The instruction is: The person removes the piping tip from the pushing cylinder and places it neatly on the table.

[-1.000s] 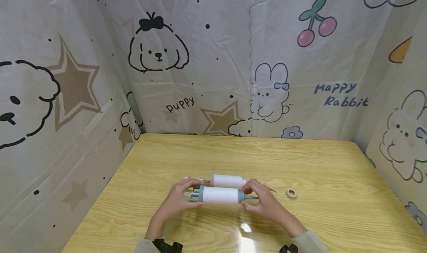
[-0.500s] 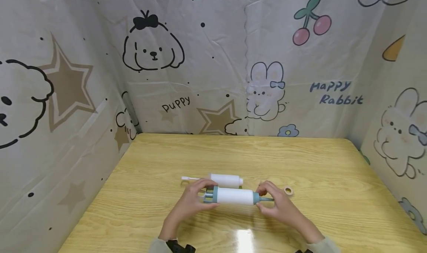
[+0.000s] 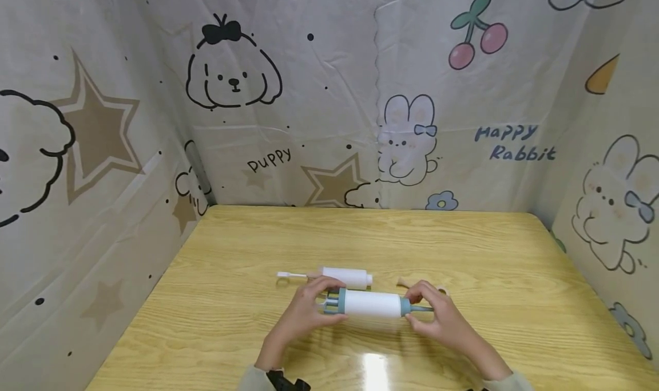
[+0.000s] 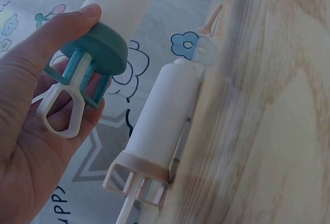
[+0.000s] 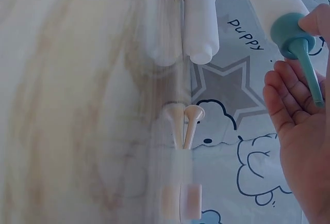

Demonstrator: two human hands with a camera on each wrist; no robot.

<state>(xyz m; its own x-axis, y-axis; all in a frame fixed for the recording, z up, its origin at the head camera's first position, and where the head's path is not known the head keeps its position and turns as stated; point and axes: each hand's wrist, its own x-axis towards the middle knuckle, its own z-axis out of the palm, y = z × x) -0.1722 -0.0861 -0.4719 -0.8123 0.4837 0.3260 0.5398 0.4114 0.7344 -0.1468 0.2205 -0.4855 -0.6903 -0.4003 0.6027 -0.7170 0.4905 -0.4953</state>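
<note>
A large plastic syringe (image 3: pixel 373 303) with a white barrel and teal ends is held level above the table by both hands. The left hand (image 3: pixel 304 314) grips its teal collar; the white plunger ring (image 4: pixel 63 111) and teal finger loops show beside the palm in the left wrist view. At the other end, the right hand (image 3: pixel 440 316) pinches the teal nozzle cap (image 5: pixel 293 34), whose thin spout (image 5: pixel 309 74) points past the fingers. Just behind lies a second syringe (image 3: pixel 346 277), white with a beige-pink collar (image 4: pixel 142 164) and its plunger drawn out.
On the wooden table (image 3: pixel 247 242), a loose beige-pink nozzle (image 5: pixel 193 121) and a ring of the same colour (image 5: pixel 194 202) lie to the right of the second syringe. A printed curtain (image 3: pixel 329 93) closes off the back and both sides.
Both hands have carried the teal syringe to the right, uncovering more of the second syringe's plunger and hiding part of the loose ring. The head view has shifted slightly.
</note>
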